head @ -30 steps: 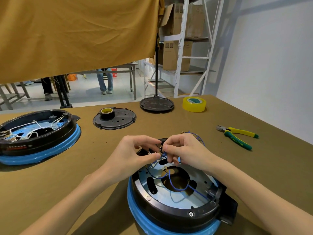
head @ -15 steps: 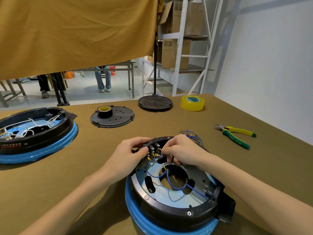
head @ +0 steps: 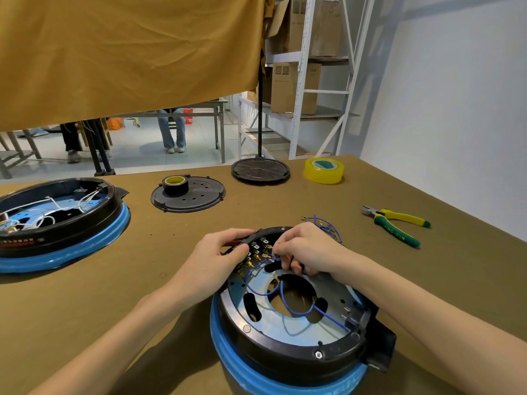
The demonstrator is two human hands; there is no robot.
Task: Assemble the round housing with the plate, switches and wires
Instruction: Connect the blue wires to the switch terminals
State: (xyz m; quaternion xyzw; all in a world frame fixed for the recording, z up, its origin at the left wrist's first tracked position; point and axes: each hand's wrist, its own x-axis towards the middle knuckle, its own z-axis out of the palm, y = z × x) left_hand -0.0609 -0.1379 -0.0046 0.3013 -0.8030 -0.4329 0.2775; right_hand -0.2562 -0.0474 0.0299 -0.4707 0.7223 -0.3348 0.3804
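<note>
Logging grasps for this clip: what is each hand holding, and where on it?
Left hand grips the round housing at its far rim. Right hand pinches a blue wire at its end by the switch terminals.

The round housing [head: 288,354] is black with a blue ring around its lower edge, and it lies on the table with the open side up. Inside sits a shiny metal plate [head: 296,329] with a big round hole in the middle. Thin blue wires [head: 288,306] loop across the plate. Small brass switch terminals [head: 256,256] stand in rows at the far rim.
</note>
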